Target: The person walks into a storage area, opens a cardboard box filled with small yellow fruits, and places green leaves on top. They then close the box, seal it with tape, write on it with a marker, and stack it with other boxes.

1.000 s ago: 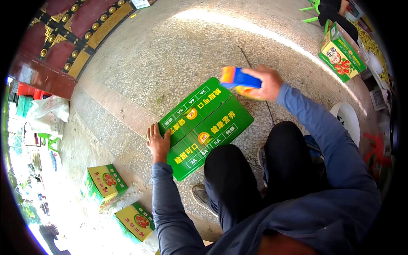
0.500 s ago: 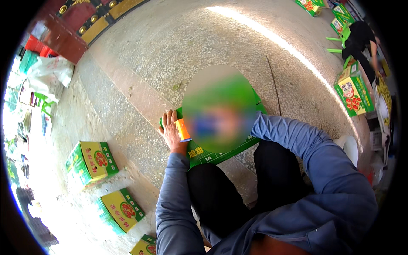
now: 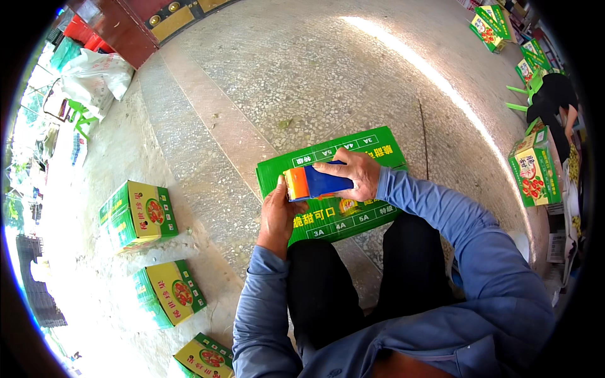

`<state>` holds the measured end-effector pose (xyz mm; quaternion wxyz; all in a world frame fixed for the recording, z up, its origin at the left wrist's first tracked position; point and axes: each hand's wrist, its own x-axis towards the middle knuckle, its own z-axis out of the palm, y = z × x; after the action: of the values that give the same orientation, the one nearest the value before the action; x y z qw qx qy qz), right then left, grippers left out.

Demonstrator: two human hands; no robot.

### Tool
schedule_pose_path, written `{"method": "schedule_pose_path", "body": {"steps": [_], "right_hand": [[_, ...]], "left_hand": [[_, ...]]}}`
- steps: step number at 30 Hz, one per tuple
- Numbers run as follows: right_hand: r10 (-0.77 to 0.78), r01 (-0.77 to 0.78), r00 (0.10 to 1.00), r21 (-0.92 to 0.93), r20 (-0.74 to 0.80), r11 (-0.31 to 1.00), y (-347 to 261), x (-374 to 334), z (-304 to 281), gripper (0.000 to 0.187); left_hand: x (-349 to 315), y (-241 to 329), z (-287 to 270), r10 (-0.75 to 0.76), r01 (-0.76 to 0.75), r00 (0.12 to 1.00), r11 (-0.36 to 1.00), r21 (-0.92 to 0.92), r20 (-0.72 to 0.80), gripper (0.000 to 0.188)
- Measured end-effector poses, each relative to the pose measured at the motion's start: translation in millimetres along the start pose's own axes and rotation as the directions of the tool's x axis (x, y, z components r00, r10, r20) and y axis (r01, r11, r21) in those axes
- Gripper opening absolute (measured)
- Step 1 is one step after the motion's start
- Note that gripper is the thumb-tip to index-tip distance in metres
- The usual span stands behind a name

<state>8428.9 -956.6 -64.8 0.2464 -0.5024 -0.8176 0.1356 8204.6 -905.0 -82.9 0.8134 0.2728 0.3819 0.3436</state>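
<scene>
A green printed carton [image 3: 277, 169] rests before my knees, its broad face up. Over its middle is an orange-and-blue tape dispenser [image 3: 329, 183]. My right hand [image 3: 357, 175] grips its blue body from the right, with fingers stretched across the top. At the orange end, my left hand [image 3: 275, 217] is closed, thumb against the dispenser's side and fingers curled beneath it. Whether the dispenser touches the carton is hidden by the hands. Any tape on the carton is too indistinct to make out.
Green-and-yellow cartons [image 3: 151, 214] stand in a row on the floor to my left. On the right another carton [image 3: 534, 169] stands near a person in black [image 3: 554, 94]. White sacks [image 3: 97, 75] lie at far left beside a dark red door [image 3: 123, 28].
My left hand was spread at the carton's left edge; now it is closed at the dispenser's orange end. My right hand, blurred out before, shows on the blue body. The view has shifted slightly.
</scene>
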Motion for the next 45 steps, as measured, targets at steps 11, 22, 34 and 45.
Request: {"method": "schedule_pose_path", "body": {"steps": [11, 22, 34, 45], "right_hand": [[0.038, 0.046, 0.945, -0.247, 0.325, 0.968, -43, 31, -33, 0.067], [0.089, 0.116, 0.868, -0.373, 0.489, 0.921, -50, 62, -11, 0.061], [0.102, 0.095, 0.869, -0.364, 0.485, 0.926, -33, 45, -8, 0.056], [0.091, 0.138, 0.799, -0.328, 0.594, 0.934, -33, 59, -20, 0.044]], "left_hand": [[-1, 7, -107, 0.410, -0.161, 0.871, 0.758, 0.633, -0.270, 0.039], [29, -39, -241, 0.401, 0.016, 0.842, 0.651, 0.759, -0.362, 0.042], [87, -154, -191, 0.060, -0.055, 0.995, 0.996, 0.069, -0.079, 0.027], [81, -32, -116, 0.382, 0.120, 0.864, 0.475, 0.871, -0.327, 0.048]]}}
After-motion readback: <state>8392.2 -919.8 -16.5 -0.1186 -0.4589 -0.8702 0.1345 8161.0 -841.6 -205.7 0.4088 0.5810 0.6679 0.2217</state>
